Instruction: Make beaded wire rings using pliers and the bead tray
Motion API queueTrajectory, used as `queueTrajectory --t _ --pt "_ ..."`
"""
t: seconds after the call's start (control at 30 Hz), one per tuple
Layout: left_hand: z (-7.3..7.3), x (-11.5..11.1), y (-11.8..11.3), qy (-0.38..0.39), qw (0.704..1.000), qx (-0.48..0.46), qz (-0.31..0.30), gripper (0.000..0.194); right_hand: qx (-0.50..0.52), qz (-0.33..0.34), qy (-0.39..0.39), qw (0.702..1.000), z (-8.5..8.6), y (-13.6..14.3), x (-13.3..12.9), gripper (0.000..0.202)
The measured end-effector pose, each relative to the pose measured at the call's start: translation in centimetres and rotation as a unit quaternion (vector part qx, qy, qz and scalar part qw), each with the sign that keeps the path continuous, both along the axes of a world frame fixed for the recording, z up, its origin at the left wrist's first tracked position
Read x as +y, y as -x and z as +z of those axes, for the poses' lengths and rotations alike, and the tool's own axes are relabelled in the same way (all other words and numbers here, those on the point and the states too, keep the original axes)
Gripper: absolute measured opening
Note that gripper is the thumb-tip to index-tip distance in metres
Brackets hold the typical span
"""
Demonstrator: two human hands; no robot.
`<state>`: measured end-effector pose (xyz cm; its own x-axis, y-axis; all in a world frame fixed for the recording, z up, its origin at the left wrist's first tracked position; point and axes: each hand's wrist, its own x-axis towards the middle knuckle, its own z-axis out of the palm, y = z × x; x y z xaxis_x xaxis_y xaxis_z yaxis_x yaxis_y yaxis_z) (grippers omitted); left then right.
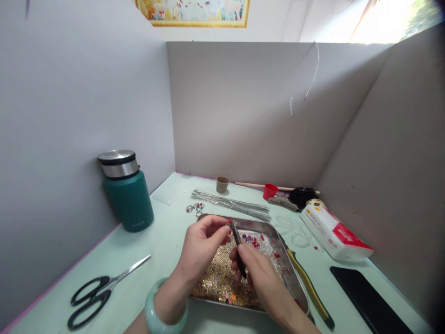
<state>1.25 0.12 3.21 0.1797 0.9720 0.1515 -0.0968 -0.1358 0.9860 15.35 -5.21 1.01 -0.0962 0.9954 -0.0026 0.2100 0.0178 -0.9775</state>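
Observation:
Over a metal tray (302, 290) of gold, clear, red and purple beads, both hands meet near its far edge. My left hand (201, 243), with a pale green bangle (150, 308) at the wrist, pinches a small piece with a red bead (230, 222). In my right hand (257, 266) is a slim black tool (239, 260), its tip touching or very close to the red bead. Fine detail at the fingertips is too small to make out. Behind the tray lie a bundle of silver wires (231, 203) and a small beaded wire piece (195, 208).
Black-handled scissors (104, 290) and a green bottle (128, 199) stand to the left. On the right are yellow-black pliers (309, 287), a black phone (368, 299) and a tissue pack (335, 234). Brown (222, 184) and red (270, 191) cups sit near the back partition (239, 111).

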Motion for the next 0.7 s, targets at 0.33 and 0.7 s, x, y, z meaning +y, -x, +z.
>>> queueTrajectory --t 0.33,0.7 --pt "-0.6 0.1 0.1 -0.066 0.996 0.059 0.006 0.014 -0.06 -0.018 -0.032 0.997 -0.3 0.0 0.0 0.039" --pt "-0.9 0.0 0.2 -0.146 0.978 0.14 0.043 0.015 -0.114 -0.023 -0.066 0.991 -0.8 0.0 0.2 0.038"
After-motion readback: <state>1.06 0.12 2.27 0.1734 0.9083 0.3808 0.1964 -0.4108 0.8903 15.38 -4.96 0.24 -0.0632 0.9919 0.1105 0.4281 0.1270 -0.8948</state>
